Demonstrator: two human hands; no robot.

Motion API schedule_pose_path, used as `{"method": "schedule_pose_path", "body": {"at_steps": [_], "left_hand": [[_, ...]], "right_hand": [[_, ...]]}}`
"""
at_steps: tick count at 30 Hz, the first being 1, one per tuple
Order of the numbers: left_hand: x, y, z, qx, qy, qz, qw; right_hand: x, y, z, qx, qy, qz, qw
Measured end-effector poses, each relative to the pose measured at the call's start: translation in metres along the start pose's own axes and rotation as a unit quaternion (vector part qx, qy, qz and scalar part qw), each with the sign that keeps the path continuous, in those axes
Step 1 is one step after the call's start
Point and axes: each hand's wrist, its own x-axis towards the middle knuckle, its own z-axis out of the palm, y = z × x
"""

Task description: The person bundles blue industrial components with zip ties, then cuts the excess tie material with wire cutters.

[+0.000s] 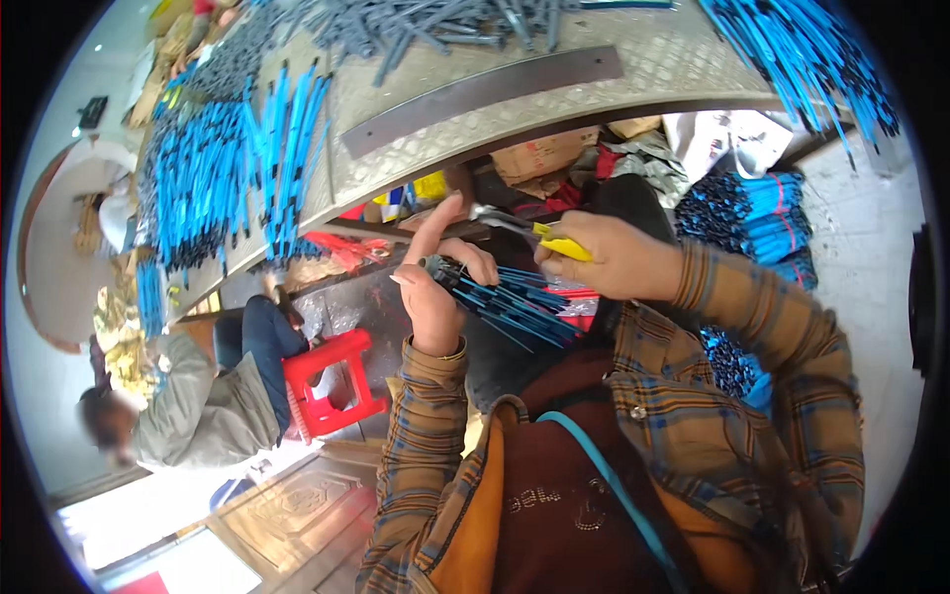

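Landmark: red stool [332, 381]. Left of it, a seated person in a grey jacket [203, 411]. Up-right of it, left hand [435, 287], grip closed on a bundle of blue rods [510, 302]. Further right, right hand [614, 259] clasps yellow-handled pliers [539, 236]. Above, tabletop [515, 74] carries loose blue rods [233, 168]; brown cardboard box [544, 153] beneath.

I see a table [683, 59] of embossed, dull metal with a smooth dark strip [485, 94]. The stool [332, 381] looks like glossy red plastic, my sleeves [762, 366] soft woven cloth. The rods [515, 302] look like matt blue plastic.
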Motion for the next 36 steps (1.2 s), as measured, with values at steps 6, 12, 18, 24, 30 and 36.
{"method": "schedule_pose_path", "body": {"at_steps": [6,12,18,24,30,36], "left_hand": [[-0.028,0.013,-0.007,-0.016,-0.001,-0.008,1.000],[-0.044,0.009,0.006,0.019,0.067,0.005,0.998],[-0.056,0.005,-0.009,-0.022,0.067,-0.135,0.988],[-0.055,-0.001,-0.007,0.018,0.073,-0.081,0.994],[-0.050,-0.004,-0.013,-0.005,0.039,-0.067,0.997],[-0.048,0.001,-0.006,-0.051,0.051,-0.100,0.992]], "right_hand": [[0.010,0.005,0.088,0.129,0.074,0.043,0.988],[0.013,0.008,0.090,0.111,0.080,0.059,0.989],[0.012,-0.006,0.082,0.101,0.129,0.021,0.986],[0.030,-0.017,0.072,0.100,0.111,-0.065,0.987],[0.036,-0.014,0.075,0.166,0.094,-0.026,0.981],[0.035,-0.010,0.074,0.165,0.067,-0.058,0.982]]}}
